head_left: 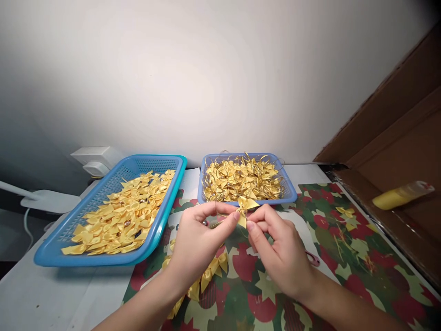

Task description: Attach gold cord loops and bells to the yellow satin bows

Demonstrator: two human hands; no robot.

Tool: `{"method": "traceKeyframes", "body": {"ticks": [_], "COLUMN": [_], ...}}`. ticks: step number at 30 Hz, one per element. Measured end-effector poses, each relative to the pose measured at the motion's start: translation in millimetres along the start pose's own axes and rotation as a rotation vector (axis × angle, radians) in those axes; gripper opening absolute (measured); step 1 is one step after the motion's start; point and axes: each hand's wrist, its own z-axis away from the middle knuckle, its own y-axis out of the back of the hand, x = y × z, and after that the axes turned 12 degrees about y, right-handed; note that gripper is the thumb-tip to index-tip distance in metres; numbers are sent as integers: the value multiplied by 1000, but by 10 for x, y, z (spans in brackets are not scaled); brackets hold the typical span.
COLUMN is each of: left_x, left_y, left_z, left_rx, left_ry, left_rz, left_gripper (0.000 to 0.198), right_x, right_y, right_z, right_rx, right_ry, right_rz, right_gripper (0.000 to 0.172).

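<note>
A yellow satin ribbon bow (246, 205) is between my two hands, above the patterned table cover. My left hand (201, 236) pinches it at its middle between thumb and forefinger. Thin gold cord (216, 224) runs out behind the left fingers. On the other side, my right hand (280, 243) is closed in a pinch at the bow's lower right edge; whether it grips ribbon or cord there is too small to tell. More yellow bows (208, 272) lie on the cover below my left hand, partly hidden by that forearm.
At the left stands a large blue basket (44, 258) of yellow bows. A smaller blue basket (292, 195) behind my hands holds bows with gold cords. Cord scraps (341, 243) lie right, near a yellow bottle (401, 195) by cardboard (396, 133). A pink handle (313, 259) shows beside my right wrist.
</note>
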Motion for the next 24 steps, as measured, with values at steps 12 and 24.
{"method": "traceKeyframes", "body": {"ticks": [12,24], "left_x": [-89,-111], "left_y": [9,-2], "left_z": [-15,-27], "left_rx": [-113,-114], "left_ry": [66,54], "left_rz": [186,237], "left_gripper": [19,16], "right_x": [6,-12], "right_y": [-56,-40], "right_z": [31,20], "right_rx": [62,57], "right_ry": [65,70], "right_rz": [-27,-32], "right_gripper": [19,18]}}
